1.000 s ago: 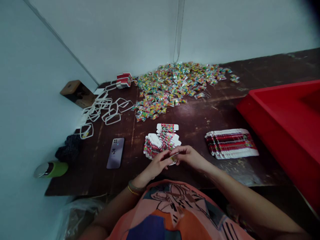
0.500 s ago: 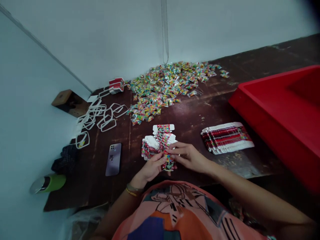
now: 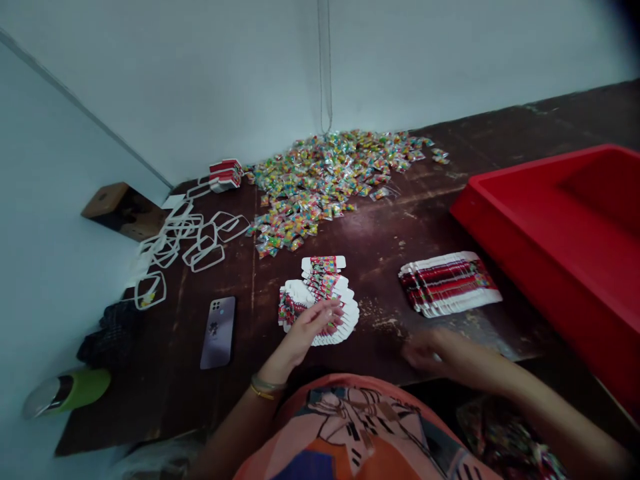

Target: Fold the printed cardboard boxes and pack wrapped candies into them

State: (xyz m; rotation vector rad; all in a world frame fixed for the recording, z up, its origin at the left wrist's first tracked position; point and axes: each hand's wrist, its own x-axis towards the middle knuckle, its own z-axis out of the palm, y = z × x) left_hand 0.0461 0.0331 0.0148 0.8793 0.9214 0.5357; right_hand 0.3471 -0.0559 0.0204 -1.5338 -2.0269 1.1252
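Note:
My left hand [image 3: 311, 328] is over a fanned pile of flat printed cartons [image 3: 345, 327] at the table's front middle. Its thumb and fingers come close together at the pile; whether they grip a carton is too small to tell. My right hand [image 3: 435, 353] is blurred by motion near the table's front edge, right of the pile, and its fingers are smeared. Beyond it lies a neat row of red and white cartons [image 3: 450, 283]. A large heap of small, colourful wrapped packets [image 3: 330, 170] lies against the wall.
A red tray [image 3: 545, 200] fills the right side. To the left are a phone [image 3: 219, 333], white loops [image 3: 200, 237], a red and white stack [image 3: 225, 175], a brown box [image 3: 125, 210], dark cloth [image 3: 113, 333] and a green cup [image 3: 85, 389]. Below the right forearm is a bag of shiny items [image 3: 505, 440].
My right hand has moved away from my left hand, right and toward the table edge. The small printed carton between both hands is no longer seen there. The view has shifted slightly.

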